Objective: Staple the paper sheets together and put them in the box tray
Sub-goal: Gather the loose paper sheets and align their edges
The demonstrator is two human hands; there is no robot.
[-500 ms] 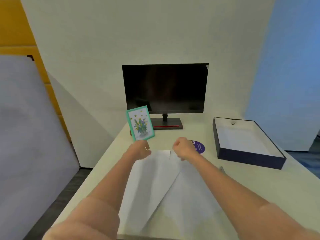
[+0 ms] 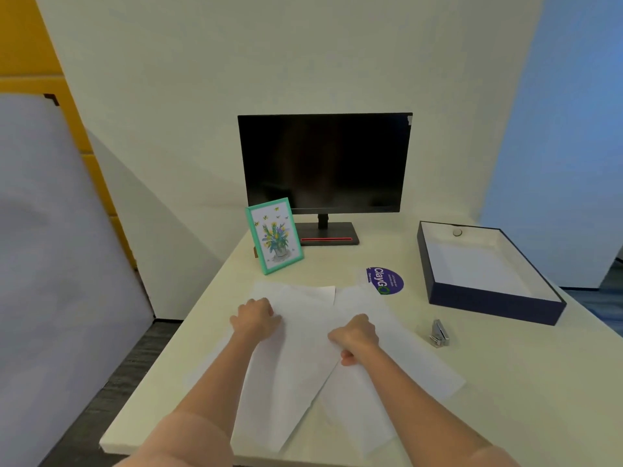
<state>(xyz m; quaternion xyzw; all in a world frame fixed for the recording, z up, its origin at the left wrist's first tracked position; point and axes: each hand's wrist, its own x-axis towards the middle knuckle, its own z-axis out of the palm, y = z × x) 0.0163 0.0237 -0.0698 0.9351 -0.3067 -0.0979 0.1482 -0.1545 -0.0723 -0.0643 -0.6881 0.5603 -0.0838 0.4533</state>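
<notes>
Head view: both hands rest curled on the paper sheets, left hand on the left sheet, right hand on the right; whether they pinch paper I cannot tell. Sheets fan apart toward the person. The stapler lies right, nearer the right hand; box tray beyond. Since half a second ago, both hands have drawn back from the far edge

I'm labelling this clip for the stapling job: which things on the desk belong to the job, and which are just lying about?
Belong to the job:
- paper sheets, under the left hand and right hand
- stapler, right of the sheets
- box tray, far right

Just lying about:
- monitor
- framed flower picture
- purple round sticker
</notes>
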